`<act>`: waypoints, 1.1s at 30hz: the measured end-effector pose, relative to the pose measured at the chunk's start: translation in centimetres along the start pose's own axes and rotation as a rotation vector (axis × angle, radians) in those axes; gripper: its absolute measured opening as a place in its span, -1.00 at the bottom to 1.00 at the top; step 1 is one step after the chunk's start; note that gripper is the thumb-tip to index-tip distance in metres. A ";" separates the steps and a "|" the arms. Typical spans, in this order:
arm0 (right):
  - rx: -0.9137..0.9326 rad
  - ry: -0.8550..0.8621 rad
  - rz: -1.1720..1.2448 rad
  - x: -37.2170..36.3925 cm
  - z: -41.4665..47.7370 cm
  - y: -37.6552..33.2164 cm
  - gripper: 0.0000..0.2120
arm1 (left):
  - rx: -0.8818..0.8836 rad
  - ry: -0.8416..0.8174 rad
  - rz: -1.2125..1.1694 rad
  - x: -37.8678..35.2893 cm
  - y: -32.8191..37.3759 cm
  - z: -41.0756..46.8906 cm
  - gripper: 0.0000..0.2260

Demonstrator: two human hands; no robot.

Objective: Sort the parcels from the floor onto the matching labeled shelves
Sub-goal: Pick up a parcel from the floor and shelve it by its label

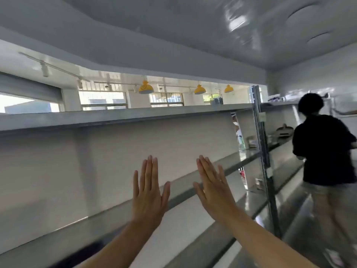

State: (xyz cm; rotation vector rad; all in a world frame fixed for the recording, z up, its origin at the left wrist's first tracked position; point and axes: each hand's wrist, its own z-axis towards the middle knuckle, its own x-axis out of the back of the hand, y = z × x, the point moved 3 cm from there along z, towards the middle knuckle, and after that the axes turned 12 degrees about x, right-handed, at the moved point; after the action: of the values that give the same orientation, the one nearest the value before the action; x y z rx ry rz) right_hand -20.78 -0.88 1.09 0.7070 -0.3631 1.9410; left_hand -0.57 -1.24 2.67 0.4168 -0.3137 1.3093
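Note:
My left hand [147, 192] and my right hand [213, 187] are both raised flat in front of me, fingers stretched out and held together, palms facing away. Neither holds anything. Behind them runs a long grey metal shelving unit [123, 118] with white back panels; its boards in front of me carry nothing. No parcel shows near my hands, and the floor below is out of view. The picture is blurred by motion.
A person in a black shirt [324, 149] stands at the right, back turned, beside the shelves. A grey upright post [263, 151] with small labels divides the rack; a few small items lie on shelves beyond it. Yellow lamps [146, 88] hang past the top board.

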 end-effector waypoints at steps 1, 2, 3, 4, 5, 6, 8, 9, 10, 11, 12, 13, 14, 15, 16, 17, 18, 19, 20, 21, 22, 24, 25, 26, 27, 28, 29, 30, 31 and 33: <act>-0.036 -0.019 -0.029 0.3 -1.4 2.0 -0.34 | -0.013 -0.052 -0.022 -1.1 2.0 -0.3 -0.37; -0.078 -0.022 -0.083 0.5 -2.7 4.2 -0.34 | -0.034 -0.086 -0.044 -2.0 4.0 -0.4 -0.36; -0.125 -0.029 -0.154 0.5 -4.2 6.8 -0.34 | -0.084 -0.087 -0.062 -3.1 6.1 -0.8 -0.37; -0.175 -0.053 -0.206 0.9 -6.0 9.0 -0.36 | -0.134 -0.106 -0.078 -4.7 8.3 -1.2 -0.37; -0.229 -0.083 -0.234 1.5 -7.6 11.2 -0.37 | -0.163 -0.109 -0.102 -5.7 10.6 -1.3 -0.37; -0.254 -0.107 -0.272 2.3 -9.0 13.0 -0.35 | -0.184 -0.121 -0.130 -6.5 12.7 -1.4 -0.37; -0.302 -0.137 -0.348 4.4 -11.3 15.7 -0.36 | -0.207 -0.131 -0.197 -8.5 16.6 -1.8 -0.37; -0.319 -0.129 -0.387 5.3 -12.6 17.0 -0.39 | -0.236 -0.142 -0.236 -9.2 18.8 -2.2 -0.37; -0.334 -0.127 -0.413 6.2 -13.9 18.3 -0.40 | -0.275 -0.151 -0.279 -10.0 21.0 -2.6 -0.38; -0.347 -0.135 -0.439 7.1 -15.1 19.3 -0.40 | -0.318 -0.166 -0.319 -10.5 23.4 -3.0 -0.39; -0.359 -0.149 -0.453 8.0 -16.2 20.2 -0.39 | -0.355 -0.178 -0.363 -11.0 25.7 -3.5 -0.39; -0.369 -0.160 -0.476 8.9 -17.4 21.2 -0.38 | -0.377 -0.191 -0.411 -11.4 28.1 -4.1 -0.40; -0.380 -0.173 -0.491 9.8 -18.5 22.0 -0.38 | -0.388 -0.209 -0.460 -11.8 30.1 -4.7 -0.41; -0.387 -0.196 -0.520 10.5 -19.6 22.7 -0.38 | -0.390 -0.229 -0.504 -12.2 32.0 -5.3 -0.41; -0.393 -0.244 -0.548 11.1 -20.9 23.4 -0.38 | -0.385 -0.258 -0.548 -12.6 34.0 -6.1 -0.41; -0.383 -0.292 -0.584 11.6 -22.2 24.2 -0.38 | -0.382 -0.279 -0.576 -13.1 35.8 -7.1 -0.41; -0.375 -0.335 -0.612 12.1 -23.5 25.1 -0.38 | -0.379 -0.308 -0.605 -13.6 37.4 -8.1 -0.41; -0.378 -0.367 -0.629 12.6 -24.7 25.9 -0.38 | -0.380 -0.339 -0.629 -14.2 38.8 -9.1 -0.40; -0.391 -0.384 -0.640 12.9 -25.7 26.6 -0.38 | -0.387 -0.370 -0.649 -14.8 40.0 -10.0 -0.39; -0.410 -0.390 -0.648 13.2 -26.5 27.2 -0.38 | -0.395 -0.396 -0.658 -15.3 41.0 -10.8 -0.38; -0.433 -0.393 -0.646 13.3 -27.2 27.8 -0.37 | -0.407 -0.414 -0.661 -15.9 41.7 -11.4 -0.37; -0.470 -0.410 -0.628 13.1 -28.1 28.8 -0.37 | -0.451 -0.432 -0.651 -16.8 42.7 -12.0 -0.37; -0.474 -0.418 -0.631 12.8 -28.6 29.3 -0.36 | -0.473 -0.438 -0.647 -17.3 43.1 -12.1 -0.38; -0.473 -0.429 -0.637 12.4 -28.9 30.0 -0.36 | -0.490 -0.445 -0.645 -18.0 43.5 -12.1 -0.38; -0.473 -0.443 -0.637 11.9 -29.2 30.7 -0.35 | -0.499 -0.459 -0.643 -18.7 43.8 -12.0 -0.38; -0.480 -0.458 -0.628 11.4 -29.3 31.4 -0.35 | -0.503 -0.475 -0.644 -19.6 44.3 -11.9 -0.38; -0.489 -0.469 -0.613 10.8 -29.5 32.1 -0.34 | -0.506 -0.487 -0.647 -20.6 44.7 -11.8 -0.38; -0.498 -0.473 -0.597 10.0 -29.7 32.8 -0.34 | -0.508 -0.500 -0.651 -21.6 45.1 -11.8 -0.38; -0.507 -0.478 -0.583 9.2 -29.9 33.5 -0.33 | -0.513 -0.512 -0.655 -22.8 45.6 -11.8 -0.38; -0.514 -0.500 -0.562 7.3 -30.2 34.6 -0.32 | -0.518 -0.532 -0.671 -25.4 46.4 -12.0 -0.38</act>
State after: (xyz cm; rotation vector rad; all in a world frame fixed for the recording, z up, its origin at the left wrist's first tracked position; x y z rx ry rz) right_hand -63.52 4.52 -16.32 0.8302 -0.8351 1.0621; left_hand -51.77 -8.20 -13.87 0.3735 -0.8536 0.4149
